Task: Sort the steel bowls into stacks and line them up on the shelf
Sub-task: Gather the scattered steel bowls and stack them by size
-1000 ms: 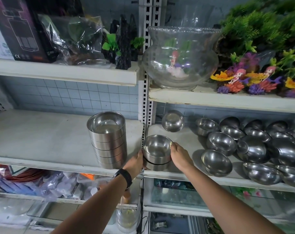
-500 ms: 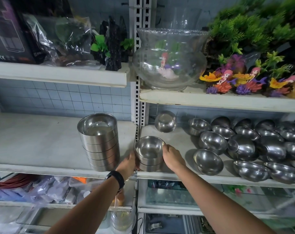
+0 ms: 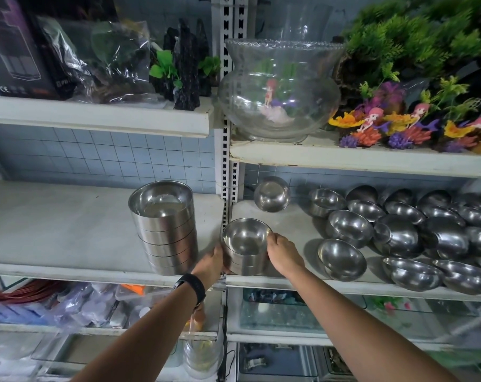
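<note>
A short stack of small steel bowls (image 3: 246,245) stands at the left front of the right-hand shelf (image 3: 288,281). My left hand (image 3: 211,261) grips its left side and my right hand (image 3: 283,253) grips its right side and rim. A taller stack of wider steel bowls (image 3: 165,227) stands just to its left on the left-hand shelf (image 3: 54,230). Several loose steel bowls (image 3: 396,238) lie scattered and tilted over the right part of the right-hand shelf, one (image 3: 272,193) alone at the back.
A slotted upright post (image 3: 228,166) divides the two shelves. Above sits a glass fishbowl (image 3: 279,89) beside plastic plants and coral ornaments (image 3: 399,125). Boxes and bagged goods (image 3: 68,51) fill the upper left shelf; the lower shelves hold packets and glass tanks.
The view has shifted slightly. Both hands stay clasped around the small stack, which sits at the same spot by the post.
</note>
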